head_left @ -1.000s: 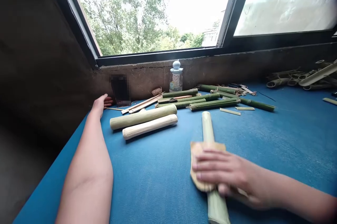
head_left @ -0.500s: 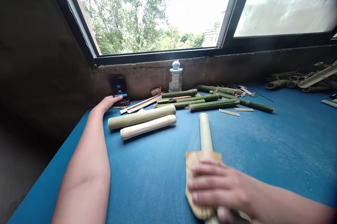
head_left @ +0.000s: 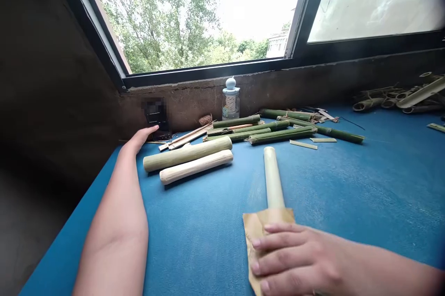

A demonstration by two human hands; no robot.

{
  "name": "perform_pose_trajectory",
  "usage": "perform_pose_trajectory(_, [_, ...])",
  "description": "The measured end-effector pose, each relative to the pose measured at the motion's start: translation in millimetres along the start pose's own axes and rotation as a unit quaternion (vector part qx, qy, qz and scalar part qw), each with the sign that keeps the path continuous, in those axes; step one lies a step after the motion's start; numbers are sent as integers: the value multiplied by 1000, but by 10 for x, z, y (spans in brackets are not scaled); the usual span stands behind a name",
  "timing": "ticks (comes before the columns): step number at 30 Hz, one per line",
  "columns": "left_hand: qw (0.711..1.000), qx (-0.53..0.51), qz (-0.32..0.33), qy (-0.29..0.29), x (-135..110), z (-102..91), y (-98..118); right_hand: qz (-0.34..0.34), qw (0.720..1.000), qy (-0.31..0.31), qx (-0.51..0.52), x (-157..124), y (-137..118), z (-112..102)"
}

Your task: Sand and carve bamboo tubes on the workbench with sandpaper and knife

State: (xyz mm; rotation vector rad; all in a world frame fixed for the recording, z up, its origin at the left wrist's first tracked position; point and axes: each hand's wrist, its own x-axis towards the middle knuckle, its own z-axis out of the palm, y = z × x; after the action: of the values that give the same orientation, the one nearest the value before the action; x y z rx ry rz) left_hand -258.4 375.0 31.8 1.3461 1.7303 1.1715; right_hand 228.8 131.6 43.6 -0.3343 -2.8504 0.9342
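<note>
My right hand [head_left: 302, 259] is curved over a tan sheet of sandpaper [head_left: 255, 231], pressing it around a pale bamboo tube [head_left: 273, 177]. That tube lies lengthwise away from me; its near end is hidden under the paper and hand. At the far left, my left arm reaches to a dark phone [head_left: 156, 117] leaning against the wall. One finger of my left hand [head_left: 142, 137] is stretched out at the screen, and the hand holds nothing that shows. Between my arms lie a thick greenish bamboo tube [head_left: 187, 154] and a paler peeled stick [head_left: 196, 167].
Split green bamboo pieces [head_left: 281, 135] lie across the back of the blue table [head_left: 201, 240]. A lidded glass jar [head_left: 231, 101] stands by the wall under the window, near a small brown woven ball [head_left: 205, 120]. More bamboo offcuts [head_left: 389, 99] are heaped at back right.
My right hand and the sandpaper have slid toward me along the tube, baring more of it. The phone's screen has gone from a lit display to mostly dark. My left hand stays beside it.
</note>
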Motion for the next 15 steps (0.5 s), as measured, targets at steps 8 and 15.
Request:
perform_pose_trajectory(8, [989,-80,53,109,117,49,251,78,988,113,-63,-97,278,-62])
perform_pose_trajectory(15, [975,-44,69,207,333,117,453,26,996,62,-62,70,-109,4])
